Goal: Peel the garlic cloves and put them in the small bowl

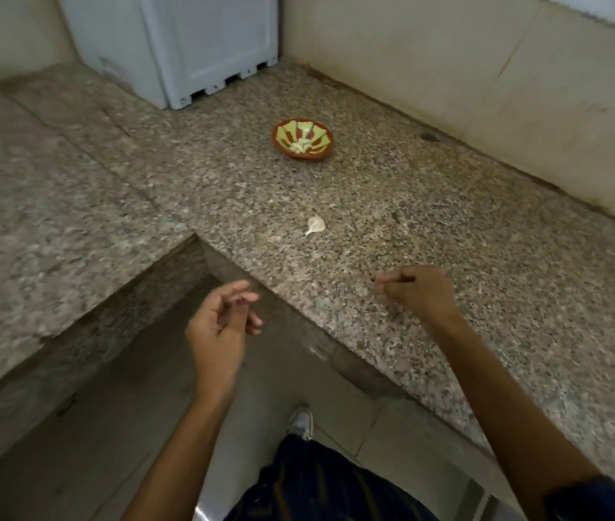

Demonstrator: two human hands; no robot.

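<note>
A small red-brown bowl (303, 139) with a green pattern stands on the granite counter (392, 227) near the back; a few pale peeled garlic cloves (301, 144) lie in it. One unpeeled white garlic clove (315, 224) lies on the counter nearer me, between the bowl and my hands. My left hand (219, 325) hovers in front of the counter's edge with loosely curled fingers and nothing visible in it. My right hand (417, 291) is over the counter's front part, fingers curled into a fist; whether it pinches something tiny I cannot tell.
A white appliance (185, 43) stands in the back corner of the L-shaped counter. Tiled walls (486, 77) rise behind and to the right. Bits of garlic skin (276, 238) lie near the clove. Below are the floor, my shoe (301, 423) and dark trousers.
</note>
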